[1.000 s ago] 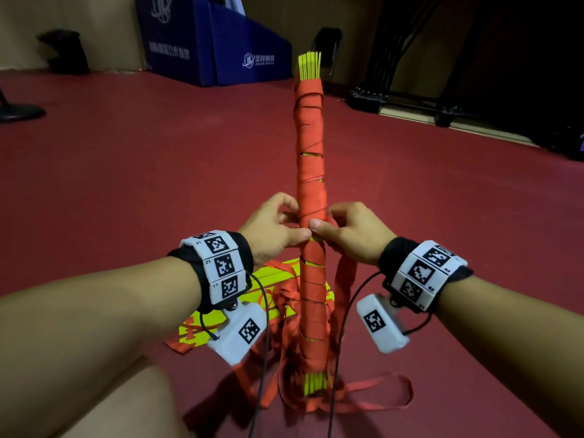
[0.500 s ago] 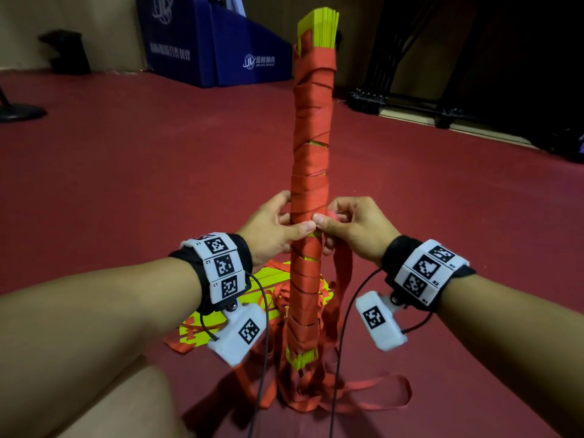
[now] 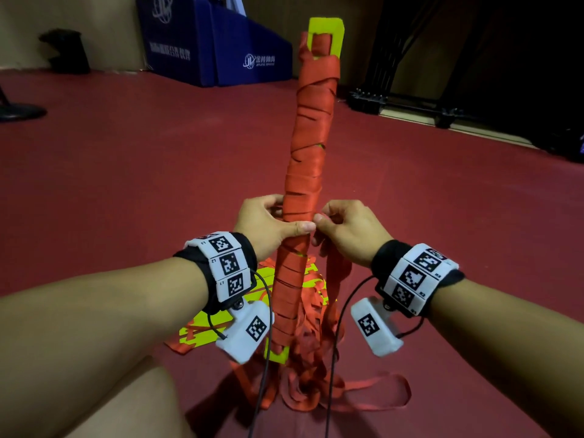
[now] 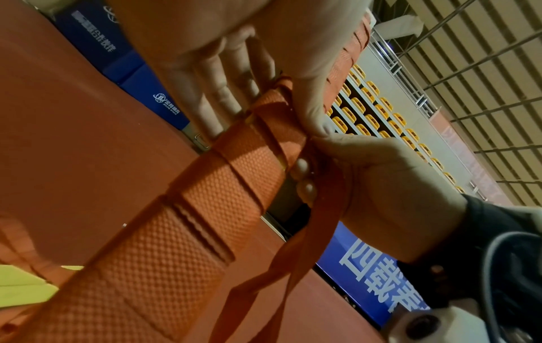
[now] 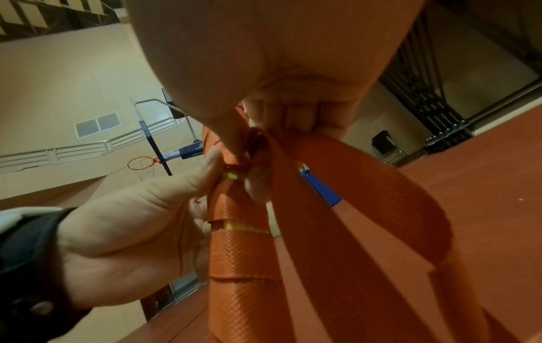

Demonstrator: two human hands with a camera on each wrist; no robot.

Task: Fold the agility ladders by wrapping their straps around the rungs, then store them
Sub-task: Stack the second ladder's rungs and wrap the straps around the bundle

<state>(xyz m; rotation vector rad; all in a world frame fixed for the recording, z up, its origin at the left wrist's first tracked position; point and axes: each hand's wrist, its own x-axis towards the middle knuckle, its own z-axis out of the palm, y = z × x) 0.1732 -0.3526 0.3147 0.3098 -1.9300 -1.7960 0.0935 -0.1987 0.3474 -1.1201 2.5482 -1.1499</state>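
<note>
A tall bundle of yellow rungs wound in orange strap (image 3: 308, 159) stands nearly upright before me, yellow ends showing at top and bottom. My left hand (image 3: 268, 221) grips the bundle at mid-height, thumb laid across its front. My right hand (image 3: 343, 227) pinches the loose orange strap (image 3: 336, 273) against the bundle's right side. In the left wrist view the wound bundle (image 4: 205, 208) runs diagonally, with the loose strap (image 4: 293, 260) trailing off it. The right wrist view shows the strap (image 5: 366, 197) looping out from my curled fingers beside the bundle (image 5: 243, 266).
Loose orange strap lies piled on the red floor (image 3: 126, 172) under the bundle, beside another flat yellow ladder (image 3: 205, 330). A blue padded stand (image 3: 205, 42) is at the back left, a dark metal frame (image 3: 410, 102) at the back right.
The bundle has turned about its long axis, so its broad yellow face now shows at the top instead of the thin rung edges. Both hands stay at mid-height.
</note>
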